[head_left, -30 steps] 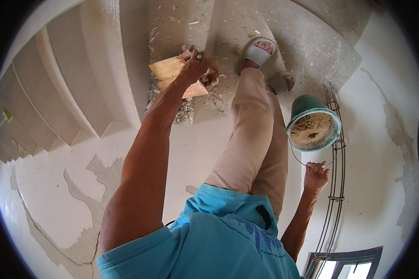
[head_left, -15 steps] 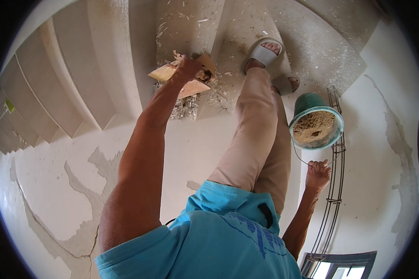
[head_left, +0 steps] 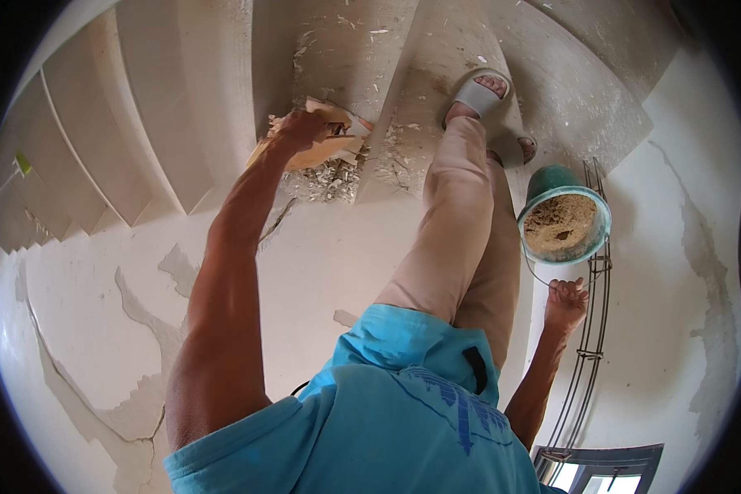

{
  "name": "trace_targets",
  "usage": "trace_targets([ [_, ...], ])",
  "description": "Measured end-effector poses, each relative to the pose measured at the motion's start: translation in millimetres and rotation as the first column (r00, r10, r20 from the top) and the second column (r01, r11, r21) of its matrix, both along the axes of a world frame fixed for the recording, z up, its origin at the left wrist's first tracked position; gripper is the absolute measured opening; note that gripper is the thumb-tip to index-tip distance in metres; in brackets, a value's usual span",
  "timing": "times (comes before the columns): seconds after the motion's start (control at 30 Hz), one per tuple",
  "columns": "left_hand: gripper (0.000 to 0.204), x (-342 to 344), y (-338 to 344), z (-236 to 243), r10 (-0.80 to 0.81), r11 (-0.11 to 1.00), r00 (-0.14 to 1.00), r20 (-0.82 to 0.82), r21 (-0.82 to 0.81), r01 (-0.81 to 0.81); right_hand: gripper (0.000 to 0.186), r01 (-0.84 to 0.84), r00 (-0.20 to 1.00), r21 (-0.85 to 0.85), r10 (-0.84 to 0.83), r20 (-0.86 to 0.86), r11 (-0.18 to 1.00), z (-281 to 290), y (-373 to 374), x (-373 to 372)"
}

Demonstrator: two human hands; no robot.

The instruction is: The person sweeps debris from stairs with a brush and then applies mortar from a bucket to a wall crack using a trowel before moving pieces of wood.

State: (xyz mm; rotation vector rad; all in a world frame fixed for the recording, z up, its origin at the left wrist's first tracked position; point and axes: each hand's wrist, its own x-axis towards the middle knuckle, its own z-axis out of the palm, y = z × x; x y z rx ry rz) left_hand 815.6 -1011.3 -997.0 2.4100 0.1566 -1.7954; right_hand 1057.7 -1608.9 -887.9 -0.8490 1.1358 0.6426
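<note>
My left hand (head_left: 303, 130) is closed on a torn tan cardboard-like piece (head_left: 325, 151), folded with ragged edges, over a step. Its fingers are partly hidden by the back of the hand. Pale shredded debris (head_left: 329, 181) lies under and beside the piece, against the wall. On the right, my right hand (head_left: 566, 303) has its fingers wrapped round the thin wire handle (head_left: 538, 277) of a green bucket (head_left: 554, 179). The bucket hangs tilted, its mouth showing brown, sand-like crumbly material (head_left: 558, 224).
Concrete stairs (head_left: 181, 99) run across the top and left, with chips scattered on the steps near my sandalled feet (head_left: 479, 95). Steel rebar (head_left: 589, 329) stands by the right wall, behind the bucket. A dark-framed window (head_left: 601, 468) is at lower right. The walls have patched cracks.
My left hand has moved left and slightly down with the cardboard-like piece, which is turned differently, uncovering more debris. The bucket and right hand are almost unmoved as the view shifts slightly.
</note>
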Motion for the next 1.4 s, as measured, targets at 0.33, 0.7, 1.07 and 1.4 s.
trace_targets([
  [0.33,0.018,-54,32,123,0.409,0.846,0.878,0.247,0.257,-0.466,0.018,-0.121,0.993,-0.096,0.122,-0.002,0.988,1,1,4],
  [0.7,0.016,-103,-64,55,0.52,0.842,0.826,0.218,0.029,-0.538,0.017,-0.264,0.964,-0.111,0.266,0.007,0.958,4,10,13],
  [1.07,0.029,-118,-38,-25,0.656,0.706,0.682,0.322,0.056,-0.706,0.02,-0.36,0.93,-0.12,0.367,0.038,0.925,25,30,12],
  [1.4,0.05,-147,1,-23,0.747,0.577,0.548,0.376,0.043,-0.815,0.021,-0.425,0.898,-0.084,0.431,0.087,0.901,55,63,3],
])
